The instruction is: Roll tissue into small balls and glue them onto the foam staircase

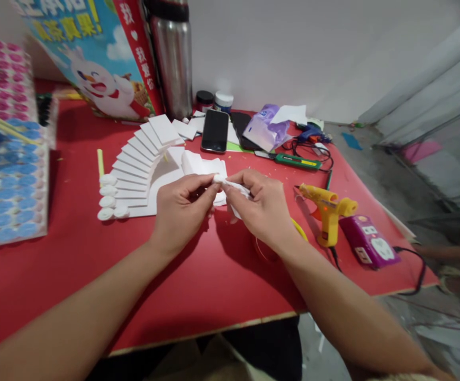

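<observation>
Over the middle of the red table, both hands pinch a thin white strip that looks like paper or soft cloth. My left hand is closed on its small rolled end between thumb and fingertips. The loose, folded length is gripped by my right hand, which is closed too. Just beyond the fingers lies a pile of white strips. To the left, several white rolled rosettes sit at the edge of a fan of white cards. Part of the strip is hidden by my fingers.
A yellow glue gun and a purple power socket box with a cord stand right. A green-handled cutter, phone and steel flask are behind. Blue and pink rosettes fill the left. A yellow-rimmed round thing is partly covered.
</observation>
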`<state>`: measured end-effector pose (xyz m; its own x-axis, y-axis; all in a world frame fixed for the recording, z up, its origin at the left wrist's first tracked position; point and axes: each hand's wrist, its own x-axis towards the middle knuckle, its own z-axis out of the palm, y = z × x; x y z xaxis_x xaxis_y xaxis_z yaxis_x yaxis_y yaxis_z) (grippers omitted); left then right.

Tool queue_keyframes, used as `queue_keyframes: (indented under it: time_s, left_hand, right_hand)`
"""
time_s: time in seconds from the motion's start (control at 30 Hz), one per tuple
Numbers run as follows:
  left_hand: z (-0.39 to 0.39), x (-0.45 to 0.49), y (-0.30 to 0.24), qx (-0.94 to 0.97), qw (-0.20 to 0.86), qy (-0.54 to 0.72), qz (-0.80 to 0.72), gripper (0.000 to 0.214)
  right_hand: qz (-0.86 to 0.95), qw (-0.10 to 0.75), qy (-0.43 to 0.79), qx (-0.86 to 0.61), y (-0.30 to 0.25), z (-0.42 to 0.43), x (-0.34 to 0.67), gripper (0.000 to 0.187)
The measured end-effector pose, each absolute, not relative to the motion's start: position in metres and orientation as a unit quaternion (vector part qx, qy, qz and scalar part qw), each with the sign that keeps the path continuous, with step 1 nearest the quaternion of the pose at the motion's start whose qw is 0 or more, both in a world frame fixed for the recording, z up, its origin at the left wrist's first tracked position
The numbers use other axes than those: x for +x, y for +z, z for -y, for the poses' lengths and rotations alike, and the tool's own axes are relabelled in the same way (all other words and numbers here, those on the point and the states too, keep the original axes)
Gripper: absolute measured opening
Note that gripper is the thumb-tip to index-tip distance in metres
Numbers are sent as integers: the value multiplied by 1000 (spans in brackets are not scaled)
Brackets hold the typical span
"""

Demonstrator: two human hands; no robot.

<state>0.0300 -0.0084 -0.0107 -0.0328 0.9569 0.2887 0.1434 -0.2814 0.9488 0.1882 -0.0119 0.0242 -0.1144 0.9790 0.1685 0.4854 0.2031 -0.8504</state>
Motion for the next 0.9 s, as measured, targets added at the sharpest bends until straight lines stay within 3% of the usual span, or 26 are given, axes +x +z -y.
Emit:
queue_keyframes:
  time_s: [0.1,0.2,0.4,0.5,0.77,0.83,0.9]
  left_hand:
    - [11,30,-15,644,285,550,-449,21]
    - [13,32,-16,680,263,541,-420,24]
    - [5,26,-5,548,521,488,-435,21]
    - [0,22,0,523,592,443,-423,26]
    - [7,28,-4,535,516,515,-427,14]
    - [6,28,-6,536,518,514,-424,16]
    - [3,26,-7,541,525,504,-423,20]
  right_hand:
    - [691,381,301,-536,24,15,186,20]
    - [691,378,278,-549,23,15,187,21]
    - [708,333,354,-512,31,4,205,19]
    - [712,312,405,-482,37,1,213,18]
    - [741,327,285,-513,30,9,203,17]
    - [727,334,305,-516,29,9,201,19]
    - [684,344,404,-501,30,5,202,23]
